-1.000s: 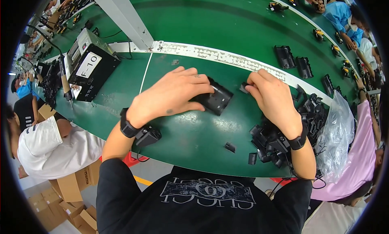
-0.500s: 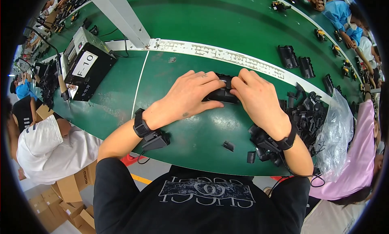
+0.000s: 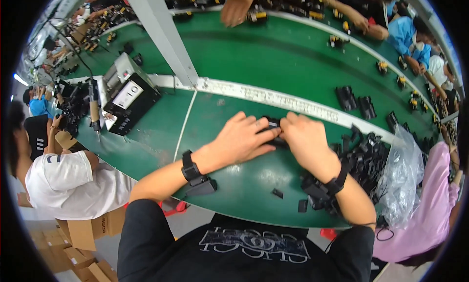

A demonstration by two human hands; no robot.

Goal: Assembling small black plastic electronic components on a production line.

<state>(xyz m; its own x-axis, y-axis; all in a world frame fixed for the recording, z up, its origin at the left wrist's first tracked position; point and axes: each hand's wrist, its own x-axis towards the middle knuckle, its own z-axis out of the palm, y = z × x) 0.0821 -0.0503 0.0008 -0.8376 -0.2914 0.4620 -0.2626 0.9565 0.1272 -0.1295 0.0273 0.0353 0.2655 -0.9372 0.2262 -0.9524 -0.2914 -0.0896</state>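
Both hands meet at a small black plastic housing [image 3: 280, 142] that lies on the green worktable, mostly covered by my fingers. My left hand [image 3: 242, 141] grips its left end, with the index finger on top and the thumb along the near side. With bent fingers, my right hand [image 3: 309, 139] presses at its right end. Whether a smaller part sits under the fingertips cannot be seen. Nearer to me lie a small black piece [image 3: 277, 193] and another small piece [image 3: 303, 205]. A heap of black plastic parts [image 3: 364, 160] is beside my right forearm.
A clear plastic bag [image 3: 400, 172] flanks the heap. Two black housings [image 3: 346, 97] lie beyond the white rail [image 3: 254, 93]. At left stand a black box-shaped unit [image 3: 132, 103], a soldering iron [image 3: 94, 106] and a white post [image 3: 163, 37]. Co-workers sit on both sides; a co-worker's hand [image 3: 237, 10] reaches in opposite.
My view has tilted up, so the table appears lower and more of its far side shows. A co-worker's hand has come into view there. Both my hands remain on the black housing.
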